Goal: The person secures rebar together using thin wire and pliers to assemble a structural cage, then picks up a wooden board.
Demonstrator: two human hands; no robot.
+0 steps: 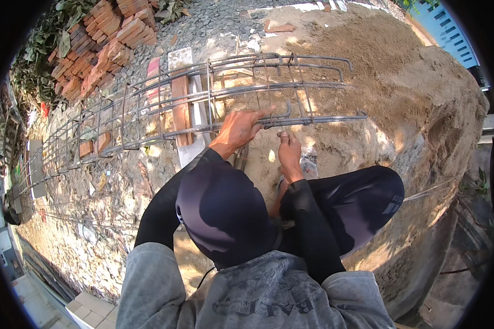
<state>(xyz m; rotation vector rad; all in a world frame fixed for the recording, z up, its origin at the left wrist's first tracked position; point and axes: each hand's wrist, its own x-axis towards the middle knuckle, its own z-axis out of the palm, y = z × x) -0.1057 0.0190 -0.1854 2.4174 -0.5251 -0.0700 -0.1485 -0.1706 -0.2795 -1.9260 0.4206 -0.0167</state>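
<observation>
A long rebar cage (184,100) of steel bars and square stirrups runs from the far left to the middle. Over its near bars, close to the right end, lies my left hand (240,129), its fingers curled on the steel and the index finger reaching forward. My right hand (291,152) is just below the nearest bar, with thumb and fingers pinched together. Whatever is between those fingertips is too small to make out. Beside my left wrist, a dark, narrow, handle-like object (241,157) is partly hidden. Hooked bar ends (346,63) stick out at the right.
A wood block (180,104) and a pale board (180,57) lie under the cage. Stacked bricks (101,41) stand at the back left, beside grey gravel (214,24). A sand mound (379,55) rises at the right. My bent knee (376,189) is near my right arm.
</observation>
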